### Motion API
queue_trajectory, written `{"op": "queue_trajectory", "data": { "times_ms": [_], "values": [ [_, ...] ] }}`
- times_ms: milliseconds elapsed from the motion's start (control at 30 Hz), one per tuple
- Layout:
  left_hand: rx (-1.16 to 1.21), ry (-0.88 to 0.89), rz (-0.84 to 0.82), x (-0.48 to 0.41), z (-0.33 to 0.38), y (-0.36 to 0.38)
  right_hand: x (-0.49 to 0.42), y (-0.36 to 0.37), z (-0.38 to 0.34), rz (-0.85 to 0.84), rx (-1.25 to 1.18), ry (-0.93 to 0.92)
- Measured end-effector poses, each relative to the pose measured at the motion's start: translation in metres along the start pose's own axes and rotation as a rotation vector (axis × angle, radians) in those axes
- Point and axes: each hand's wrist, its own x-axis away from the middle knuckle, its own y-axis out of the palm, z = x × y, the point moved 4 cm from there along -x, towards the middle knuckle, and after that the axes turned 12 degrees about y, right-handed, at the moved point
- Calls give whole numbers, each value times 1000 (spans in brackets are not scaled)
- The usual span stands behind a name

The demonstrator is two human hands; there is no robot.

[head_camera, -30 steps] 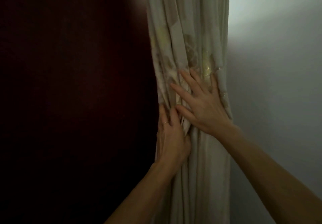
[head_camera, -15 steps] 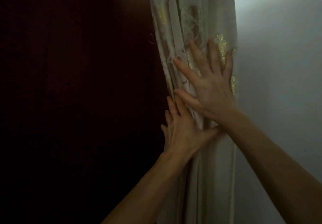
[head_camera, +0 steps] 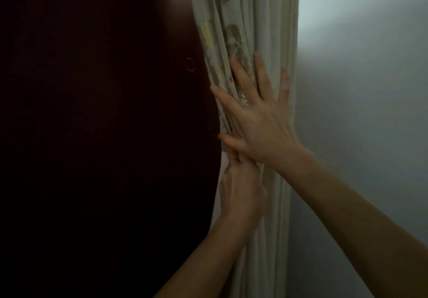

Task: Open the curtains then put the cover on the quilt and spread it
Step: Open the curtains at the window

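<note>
A pale patterned curtain [head_camera: 257, 19] hangs bunched in narrow folds between a dark surface on the left and a grey wall on the right. My right hand [head_camera: 257, 119] lies flat on the folds, fingers spread and pointing up. Just below it, my left hand [head_camera: 240, 189] presses against the curtain's left edge; its fingertips are tucked under my right palm, so I cannot see whether they pinch the fabric. No quilt or cover is in view.
A dark, almost black surface [head_camera: 92, 135] fills the left half, with a small metal ring [head_camera: 190, 64] on it near the curtain. A plain grey wall [head_camera: 361, 112] with a soft light patch fills the right side.
Both hands have slid a little to the right along the curtain, bunching it tighter. My left thumb, which stuck out to the right, is now drawn in. The metal ring has come into clearer view.
</note>
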Motion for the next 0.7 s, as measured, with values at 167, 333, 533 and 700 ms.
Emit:
{"op": "queue_trajectory", "data": {
  "times_ms": [167, 333, 533, 700],
  "values": [
    [-158, 9, -46, -26, 4, 30, -12, 40, 17, 18, -5, 1],
    [-191, 17, -29, -49, -7, 56, -22, 94, 37, -35, -48, 50],
    [-190, 44, -111, -76, -16, 118, -1, 169, 82, -79, -94, 143],
    [-245, 40, -213, -90, -23, 196, 44, 246, 127, -232, -90, 249]
  ]
}}
